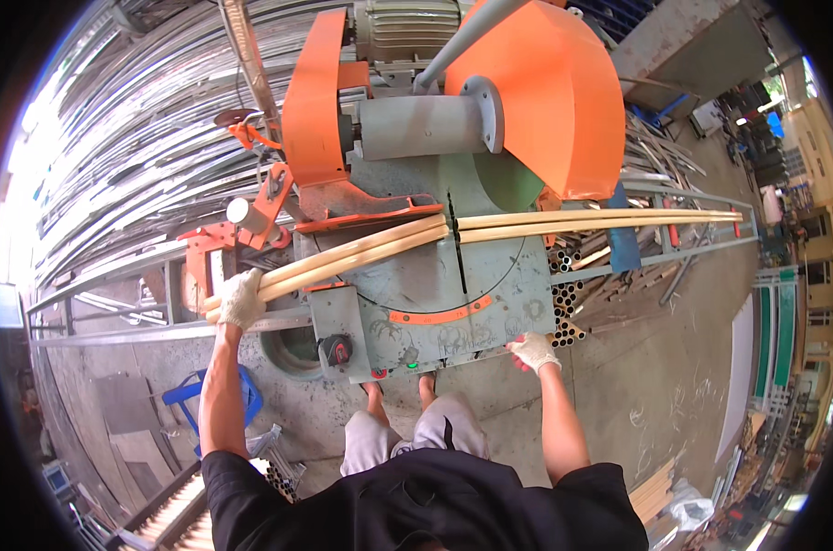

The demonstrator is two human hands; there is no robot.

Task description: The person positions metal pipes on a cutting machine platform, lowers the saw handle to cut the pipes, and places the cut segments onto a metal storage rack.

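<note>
My left hand (pixel 240 303), in a pale work glove, is closed around the left end of several long yellowish bars (pixel 361 255). They slant across the grey saw table (pixel 407 331), their right ends at the dark slot. Beyond the slot more yellowish bars (pixel 600 221) run out to the right, in line with the cut. At the table's front right edge is my right hand (pixel 533 353), gloved too, its fingers curled; whatever they hold is too small to make out. An orange blade guard (pixel 573 101) stands raised over the table's far side.
An orange clamp bracket (pixel 216 253) sits left of the table. A black-and-red tape measure (pixel 336 348) lies at the front left, near a green and a red button. Stacked tubes (pixel 565 298) are beneath the right side. A blue stand (pixel 205 395) is on the floor.
</note>
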